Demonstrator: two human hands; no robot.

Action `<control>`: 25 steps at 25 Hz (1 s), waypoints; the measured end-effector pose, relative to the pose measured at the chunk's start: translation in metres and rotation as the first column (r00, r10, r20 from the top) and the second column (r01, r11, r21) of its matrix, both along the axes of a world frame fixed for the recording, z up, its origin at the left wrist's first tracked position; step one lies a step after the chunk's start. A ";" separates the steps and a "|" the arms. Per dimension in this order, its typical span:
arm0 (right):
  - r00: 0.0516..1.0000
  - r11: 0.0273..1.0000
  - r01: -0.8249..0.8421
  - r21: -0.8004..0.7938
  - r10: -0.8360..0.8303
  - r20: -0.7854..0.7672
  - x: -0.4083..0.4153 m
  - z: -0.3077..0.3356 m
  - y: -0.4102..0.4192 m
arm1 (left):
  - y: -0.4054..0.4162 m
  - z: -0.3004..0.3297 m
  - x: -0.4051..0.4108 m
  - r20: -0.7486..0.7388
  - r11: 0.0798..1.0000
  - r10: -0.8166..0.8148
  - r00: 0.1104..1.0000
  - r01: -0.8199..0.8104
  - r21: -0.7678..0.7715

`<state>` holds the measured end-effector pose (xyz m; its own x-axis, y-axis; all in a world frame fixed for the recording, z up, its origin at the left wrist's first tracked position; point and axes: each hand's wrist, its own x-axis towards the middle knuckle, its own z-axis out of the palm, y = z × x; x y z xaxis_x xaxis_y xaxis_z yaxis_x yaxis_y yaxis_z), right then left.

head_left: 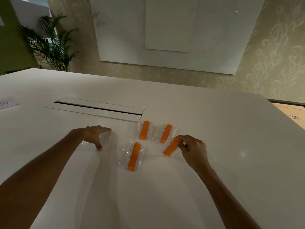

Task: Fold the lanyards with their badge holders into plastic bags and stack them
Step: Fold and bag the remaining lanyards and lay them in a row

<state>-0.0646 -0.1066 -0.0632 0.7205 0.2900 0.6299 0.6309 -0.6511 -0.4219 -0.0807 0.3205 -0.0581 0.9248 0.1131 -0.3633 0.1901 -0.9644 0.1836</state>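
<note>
three bagged orange lanyards [132, 157] flat on table | fourth orange lanyard [170, 148] tilted | empty clear bag [90, 143] left

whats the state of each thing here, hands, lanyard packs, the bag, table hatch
left hand: fingers spread, resting on a clear plastic bag
right hand: pinching the orange lanyard, not bagged as far as shows
near pack: lanyard bagged, lying flat
far left pack: bagged, flat
far right pack: bagged, flat
packs: side by side, not stacked
table hatch: lid partly open

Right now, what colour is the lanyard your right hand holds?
Orange lanyard, in the head view.
</note>
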 end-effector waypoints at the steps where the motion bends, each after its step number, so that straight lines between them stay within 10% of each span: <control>1: 1.000 1.000 0.001 0.001 -0.001 0.002 0.000 0.000 0.000 | 0.001 -0.001 0.000 0.033 1.000 0.009 0.999 -0.009 -0.003; 25: 1.000 0.995 0.020 0.100 -0.017 -0.026 -0.004 0.009 -0.003 | -0.040 -0.012 -0.025 0.448 0.921 0.230 0.864 -0.044 -0.388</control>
<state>-0.0682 -0.1099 -0.0545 0.7408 0.2131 0.6370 0.6078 -0.6163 -0.5007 -0.1059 0.2809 -0.0698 0.9762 0.2026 0.0775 0.1150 -0.7865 0.6068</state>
